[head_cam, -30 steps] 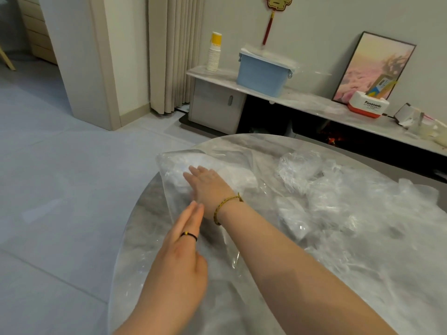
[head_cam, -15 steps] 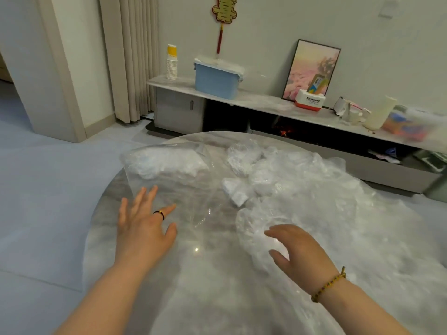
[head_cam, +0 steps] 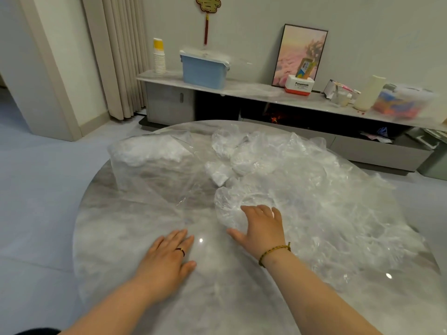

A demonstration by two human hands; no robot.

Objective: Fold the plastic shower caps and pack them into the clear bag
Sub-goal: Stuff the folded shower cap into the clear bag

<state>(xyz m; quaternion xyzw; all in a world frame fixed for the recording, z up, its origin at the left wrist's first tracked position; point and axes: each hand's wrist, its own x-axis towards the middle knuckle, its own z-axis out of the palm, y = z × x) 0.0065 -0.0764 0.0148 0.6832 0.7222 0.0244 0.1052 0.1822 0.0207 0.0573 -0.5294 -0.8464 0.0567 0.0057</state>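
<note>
A loose heap of unfolded shower caps (head_cam: 302, 189) is spread across the centre and right of the frame, so most of the folding is judged undone. At upper left of the heap, the clear bag (head_cam: 154, 165) is seen lying with a white wad of packed caps at its far end. The right hand (head_cam: 262, 228) is laid open and flat on the nearest cap, nothing gripped. The left hand (head_cam: 169, 256) is spread flat on the marbled round surface (head_cam: 116, 238), empty.
</note>
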